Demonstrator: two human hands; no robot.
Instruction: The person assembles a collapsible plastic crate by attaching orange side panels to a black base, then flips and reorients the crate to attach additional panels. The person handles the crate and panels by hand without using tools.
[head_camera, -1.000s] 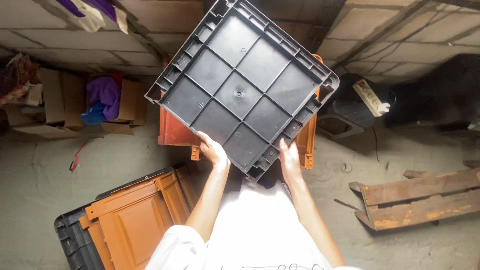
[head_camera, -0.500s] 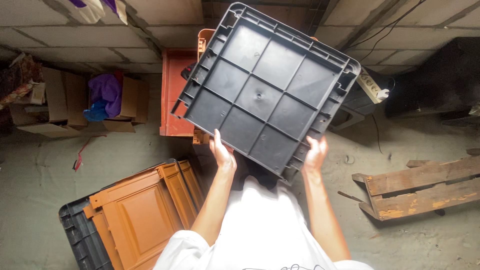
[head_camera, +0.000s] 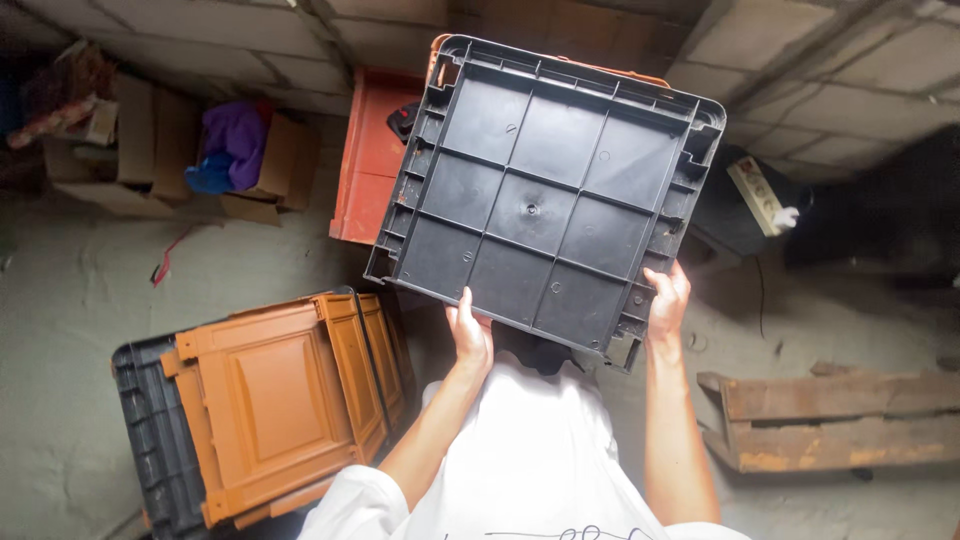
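I hold a dark grey square plastic panel with a ribbed grid face up in front of me. My left hand grips its near edge from below. My right hand grips the near right corner. Behind the panel an orange-red plastic panel lies on the floor, its right part hidden. An orange edge peeks out above the panel's far rim.
At lower left an orange panel lies stacked on a black one. Cardboard boxes with purple and blue cloth stand at far left. A wooden pallet piece lies right. A dark box sits by the block wall.
The grey panel has swung from a diamond tilt toward a squarer position and shifted right. My hands moved with it, and the view dropped to show more of the orange stack.
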